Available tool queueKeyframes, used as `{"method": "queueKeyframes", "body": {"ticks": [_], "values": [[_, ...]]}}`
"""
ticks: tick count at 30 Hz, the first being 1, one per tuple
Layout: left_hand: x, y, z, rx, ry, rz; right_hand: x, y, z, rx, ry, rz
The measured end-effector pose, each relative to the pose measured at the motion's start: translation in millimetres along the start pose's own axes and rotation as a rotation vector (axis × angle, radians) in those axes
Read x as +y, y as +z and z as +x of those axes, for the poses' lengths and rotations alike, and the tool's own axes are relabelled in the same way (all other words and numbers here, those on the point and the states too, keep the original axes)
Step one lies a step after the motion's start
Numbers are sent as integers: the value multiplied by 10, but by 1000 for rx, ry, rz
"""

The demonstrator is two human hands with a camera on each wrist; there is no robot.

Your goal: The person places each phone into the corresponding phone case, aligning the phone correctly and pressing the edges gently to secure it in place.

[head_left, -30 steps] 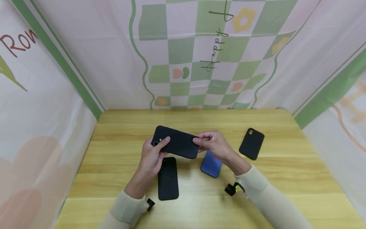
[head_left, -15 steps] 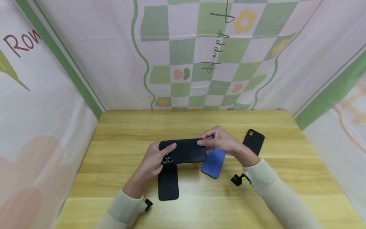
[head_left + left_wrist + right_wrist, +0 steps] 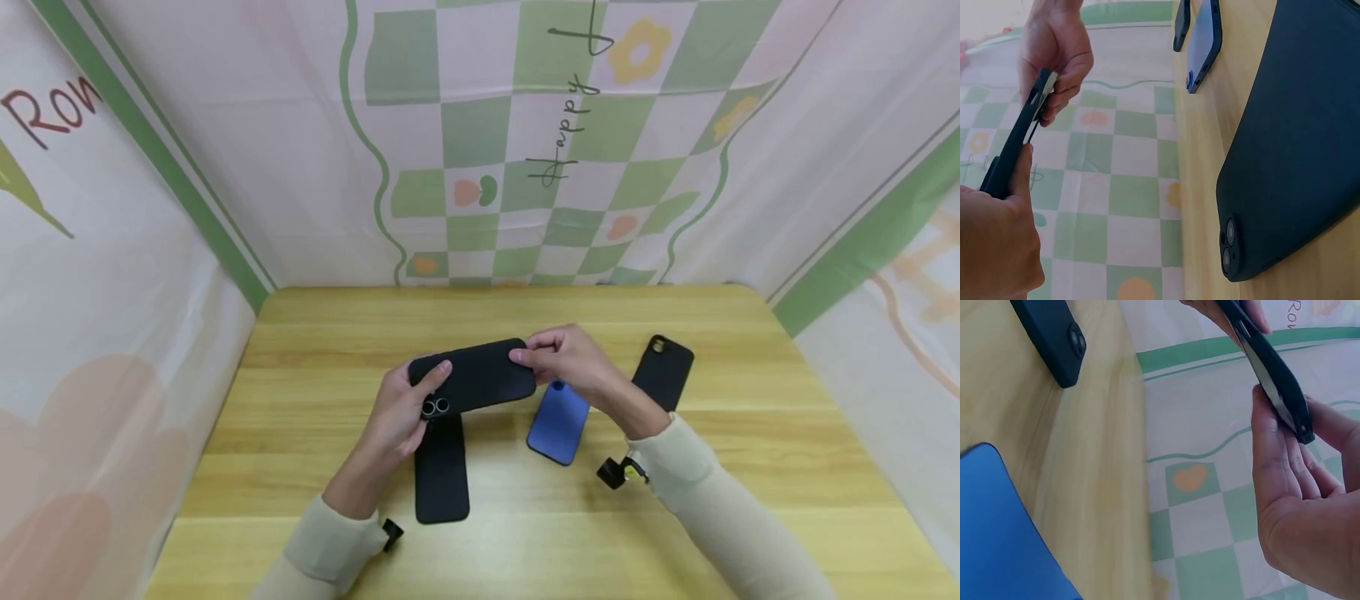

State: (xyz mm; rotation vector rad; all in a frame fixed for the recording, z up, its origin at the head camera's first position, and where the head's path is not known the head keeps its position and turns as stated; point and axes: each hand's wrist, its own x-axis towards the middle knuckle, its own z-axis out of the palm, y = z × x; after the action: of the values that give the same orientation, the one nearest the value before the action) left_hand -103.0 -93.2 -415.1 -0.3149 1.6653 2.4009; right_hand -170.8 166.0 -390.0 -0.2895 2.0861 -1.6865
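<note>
In the head view, a phone in a black case [image 3: 480,377] is held above the table, back up and with its right end raised. My left hand [image 3: 395,408] grips the camera end, thumb across the back beside two ringed lenses. My right hand [image 3: 573,362] pinches the opposite end between thumb and fingers. Seen edge-on in the right wrist view, the black case [image 3: 1282,381] wraps a lighter, shiny face on the underside. The left wrist view shows a light strip along the case [image 3: 1025,134] near the right hand's fingers.
A black phone [image 3: 442,475] lies below the left hand on the wooden table [image 3: 510,550]. A blue phone [image 3: 558,425] lies below the right hand. Farther right is a black phone case [image 3: 666,375] with a camera cutout, partly behind the right wrist. Patterned cloth hangs behind the table.
The held phone has tilted, its right end rising and its camera end dropping, so both lenses now show. The right hand has shifted slightly right and up, still pinching the end.
</note>
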Motion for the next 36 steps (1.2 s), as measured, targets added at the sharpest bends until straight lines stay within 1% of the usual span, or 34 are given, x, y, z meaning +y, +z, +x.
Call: {"method": "queueKeyframes", "body": {"ticks": [4, 7, 9, 16, 21, 31, 36], "values": [[14, 4, 9, 38, 11, -70, 30, 49, -28, -55, 12, 85], [19, 1, 18, 56, 23, -85, 55, 79, -51, -78, 16, 157], [24, 3, 20, 61, 25, -93, 74, 93, -61, -81, 15, 180], [2, 9, 31, 74, 43, -146, 136, 145, -67, -109, 15, 213], [-11, 15, 39, 81, 61, -161, 176, 165, -70, -111, 13, 236], [-17, 9, 32, 79, 41, -183, 201, 169, -86, -118, 0, 265], [-22, 5, 31, 74, 40, -174, 213, 161, -88, -130, -4, 263]]}}
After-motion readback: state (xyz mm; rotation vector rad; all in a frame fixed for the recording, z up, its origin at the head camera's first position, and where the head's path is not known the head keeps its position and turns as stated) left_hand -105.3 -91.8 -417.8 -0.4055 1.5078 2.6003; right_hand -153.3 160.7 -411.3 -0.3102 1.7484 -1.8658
